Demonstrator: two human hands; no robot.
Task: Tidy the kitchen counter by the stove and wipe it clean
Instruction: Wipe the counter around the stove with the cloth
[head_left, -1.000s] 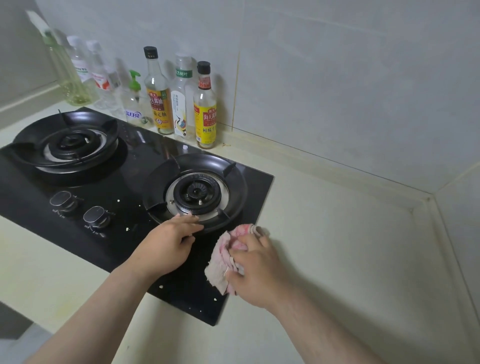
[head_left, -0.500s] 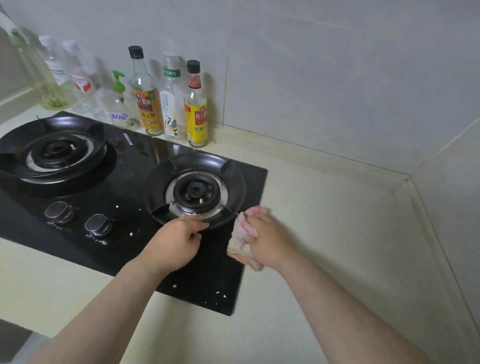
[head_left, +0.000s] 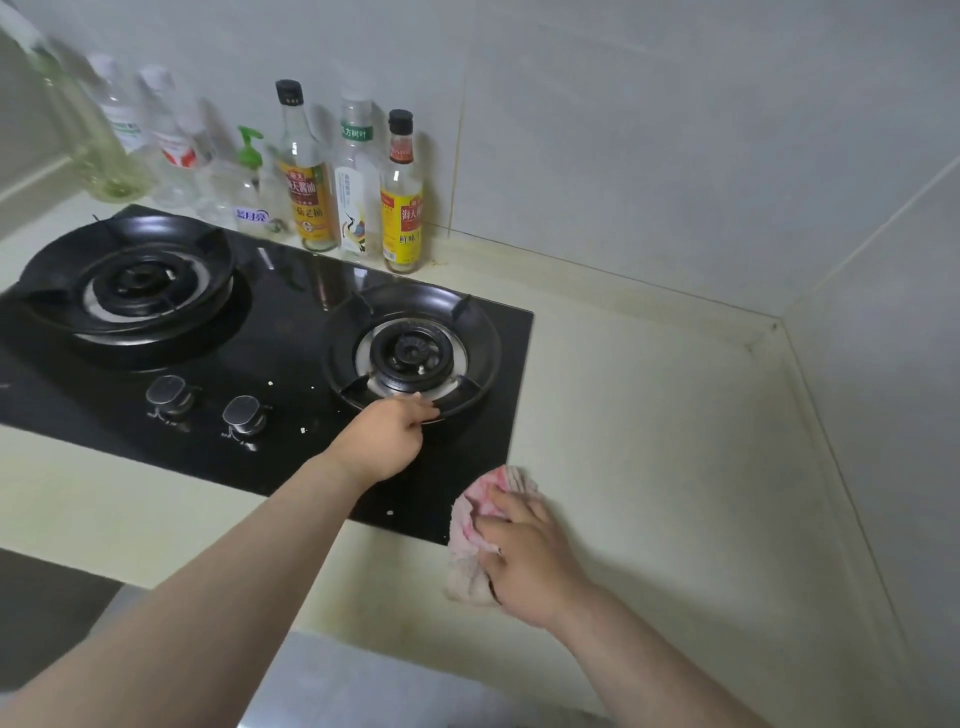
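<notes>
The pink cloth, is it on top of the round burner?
No, the right hand presses the pink cloth down at the stove's front right corner, well short of the round burner.

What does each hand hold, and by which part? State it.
Right hand presses the pink cloth, bunched under its palm. Left hand pinches the burner ring front rim.

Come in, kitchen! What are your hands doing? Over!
Left hand grips black burner ring. Right hand presses crumpled pink cloth at stove corner. White crumbs remain.
</notes>
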